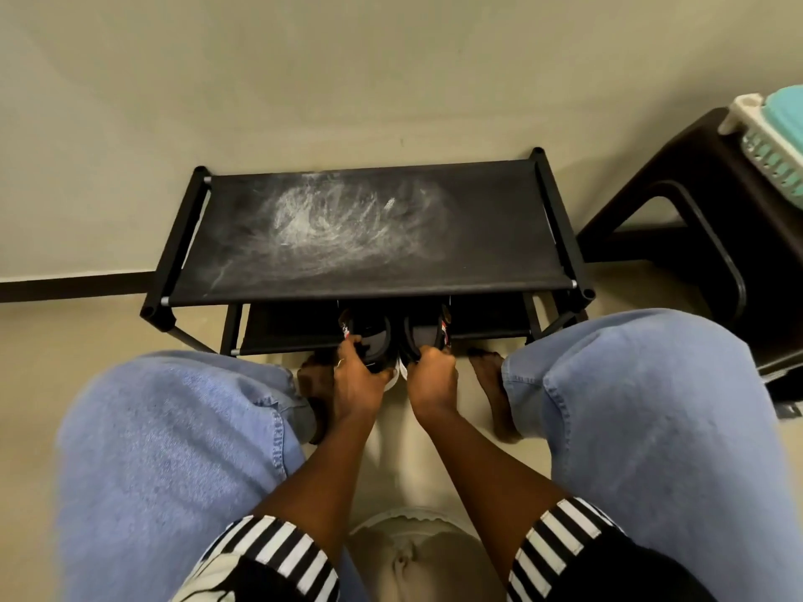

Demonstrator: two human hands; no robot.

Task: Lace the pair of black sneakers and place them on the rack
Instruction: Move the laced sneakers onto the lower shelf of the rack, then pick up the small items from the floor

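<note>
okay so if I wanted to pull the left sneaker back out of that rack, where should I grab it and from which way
Probably by the heel end. The left sneaker sits toe-first on the lower shelf, under the top shelf, so only its heel and collar stick out toward the person. Come in low from the front, as the left hand does now, fingers curled over the collar; the right hand holds the right sneaker likewise.

Pale wall ahead of me, dark skirting strip far left. Beige floor under my knees. Dark stool far right, carrying white-and-teal basket. Light soft, even.
</note>
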